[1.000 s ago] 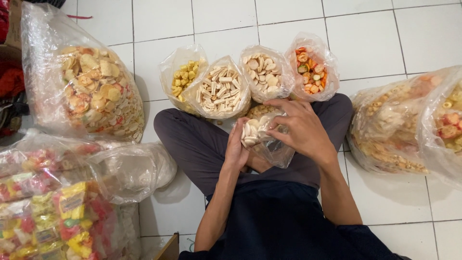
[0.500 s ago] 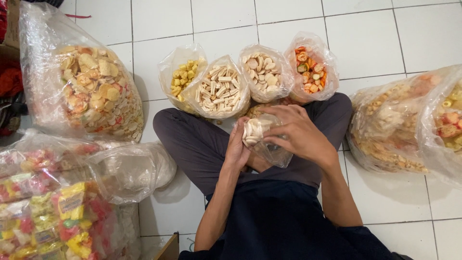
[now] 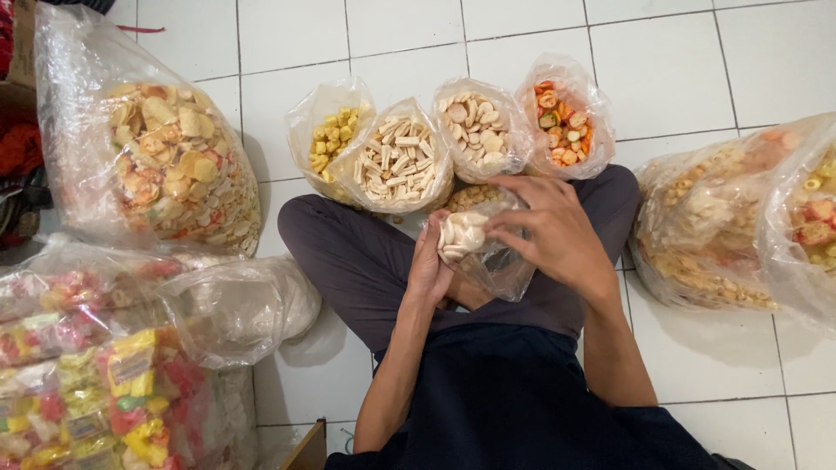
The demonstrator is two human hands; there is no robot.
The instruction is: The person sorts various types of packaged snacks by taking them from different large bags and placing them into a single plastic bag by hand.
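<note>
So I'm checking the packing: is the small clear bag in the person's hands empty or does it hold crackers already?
It holds some. Pale round crackers show inside the small clear bag, held between left hand and right hand.

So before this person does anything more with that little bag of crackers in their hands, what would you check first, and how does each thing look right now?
1. Left hand supports the small clear bag from the side: ok.
2. Right hand fingers are at the bag's top: ok.
3. Pale round crackers sit inside the bag, none seen spilled on the lap: ok.
4. Whether the bag's mouth is shut: cannot tell, the fingers cover it.
5. The four open bags ahead, such as the stick cracker bag and the orange snack bag, stand upright: ok.
6. Tiled floor beyond the knees has bare room: ok.
</note>
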